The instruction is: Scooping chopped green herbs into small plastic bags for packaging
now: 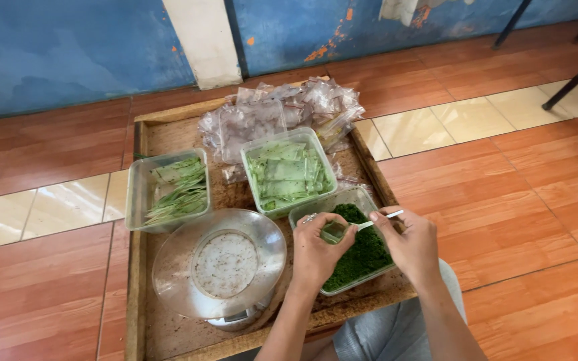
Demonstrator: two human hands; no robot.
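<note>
Head view: left hand [314, 251] pinches a small green leaf cup [334, 231] over the green-filling tub [362, 257]. Right hand [409, 242] grips a white spoon [380, 219], its tip in the cup.

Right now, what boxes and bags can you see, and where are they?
Clear plastic bags: crumpled heap at the tray's far end.
Left tub: clear, rectangular, holds pale green strips.
Middle tub: clear, squarish, holds flat green leaf pieces.
Right tub: clear, under both hands, holds dark green shreds.
No labels, signs or screens show.
</note>
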